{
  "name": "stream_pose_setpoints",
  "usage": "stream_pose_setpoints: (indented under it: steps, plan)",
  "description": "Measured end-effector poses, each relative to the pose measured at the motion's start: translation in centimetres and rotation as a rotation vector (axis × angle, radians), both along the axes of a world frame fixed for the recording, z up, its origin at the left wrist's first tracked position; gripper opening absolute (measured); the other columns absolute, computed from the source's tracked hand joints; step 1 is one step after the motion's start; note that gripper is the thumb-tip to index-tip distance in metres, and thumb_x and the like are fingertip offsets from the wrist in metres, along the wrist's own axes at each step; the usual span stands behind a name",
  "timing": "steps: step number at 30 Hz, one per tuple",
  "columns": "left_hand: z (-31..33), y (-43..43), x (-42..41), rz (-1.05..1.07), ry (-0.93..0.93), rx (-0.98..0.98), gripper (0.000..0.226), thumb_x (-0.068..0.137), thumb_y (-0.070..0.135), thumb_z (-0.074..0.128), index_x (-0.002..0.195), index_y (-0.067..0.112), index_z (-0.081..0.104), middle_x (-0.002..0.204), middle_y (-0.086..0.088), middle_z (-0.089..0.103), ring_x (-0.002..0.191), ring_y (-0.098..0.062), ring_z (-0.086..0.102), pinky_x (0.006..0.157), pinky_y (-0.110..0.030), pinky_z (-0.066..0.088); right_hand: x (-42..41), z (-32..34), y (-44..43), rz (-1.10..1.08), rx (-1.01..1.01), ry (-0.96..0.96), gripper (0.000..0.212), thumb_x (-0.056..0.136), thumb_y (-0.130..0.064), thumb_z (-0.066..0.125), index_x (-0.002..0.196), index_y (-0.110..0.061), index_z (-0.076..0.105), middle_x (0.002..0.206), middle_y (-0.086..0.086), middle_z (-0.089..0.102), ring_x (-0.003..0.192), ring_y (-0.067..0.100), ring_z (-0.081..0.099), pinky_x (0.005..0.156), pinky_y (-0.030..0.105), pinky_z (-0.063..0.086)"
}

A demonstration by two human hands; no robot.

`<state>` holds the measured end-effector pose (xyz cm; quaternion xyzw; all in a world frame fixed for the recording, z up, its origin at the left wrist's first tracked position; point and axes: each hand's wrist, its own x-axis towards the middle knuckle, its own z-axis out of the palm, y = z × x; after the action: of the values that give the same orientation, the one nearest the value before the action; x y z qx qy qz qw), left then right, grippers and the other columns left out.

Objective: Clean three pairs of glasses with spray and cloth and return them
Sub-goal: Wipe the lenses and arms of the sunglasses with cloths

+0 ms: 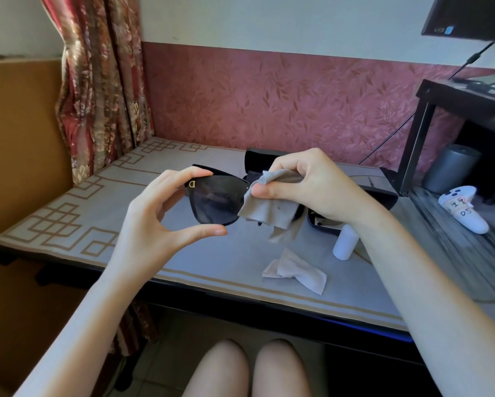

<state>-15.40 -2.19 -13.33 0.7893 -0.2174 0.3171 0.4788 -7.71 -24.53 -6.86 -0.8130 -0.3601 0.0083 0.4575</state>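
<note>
- Grey cloth (264, 209) is pinched between the thumb and curled fingers (286, 173) of the right hand (312, 187), and is folded over the right-hand lens of the black sunglasses (217, 202).
- Left hand (154, 219) grips the opposite end of the frame, forefinger on the top rim and thumb under the bottom rim. It holds the pair in the air above the surface (68, 224).
- Long axis of the frame runs left to right between the two hands, so the bare lens lies to the left of the cloth. My guess is that the wipe must next travel along that axis toward the left hand (the right hand would do the moving, the left only steadying).
- Below, on the surface, are a second crumpled cloth (295, 270) and a white spray bottle (345, 242) just beside the right forearm. Another dark pair (322, 220) is partly hidden behind the wrist.
- Farther back sits a black case (269, 156).
</note>
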Motion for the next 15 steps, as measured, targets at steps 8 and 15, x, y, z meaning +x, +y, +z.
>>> stream_pose_setpoints:
  steps: [8, 15]
  plan:
    - [-0.1, 0.1, 0.2, -0.003, 0.001, -0.034, 0.064, 0.065, 0.056, 0.077, 0.121, 0.033, 0.056, 0.108, 0.005, 0.059, 0.107, -0.014, 0.056, 0.098, -0.026, 0.045, 0.4, -0.1, -0.4, 0.015, 0.012, 0.008, 0.059, 0.096, -0.043, 0.053, 0.101, 0.016, 0.062, 0.067, 0.010, 0.054, 0.069, 0.000, 0.049, 0.069, 0.024, 0.037]
    - [-0.3, 0.2, 0.3, -0.022, 0.002, -0.064, 0.065, 0.066, 0.053, 0.078, 0.122, 0.029, 0.056, 0.107, 0.012, 0.058, 0.107, -0.003, 0.054, 0.095, -0.014, 0.040, 0.5, 0.1, -2.3, 0.140, 0.043, 0.074, 0.036, 0.098, -0.009, 0.050, 0.088, -0.035, 0.071, 0.081, -0.017, 0.066, 0.081, -0.001, 0.058, 0.077, 0.012, 0.043]
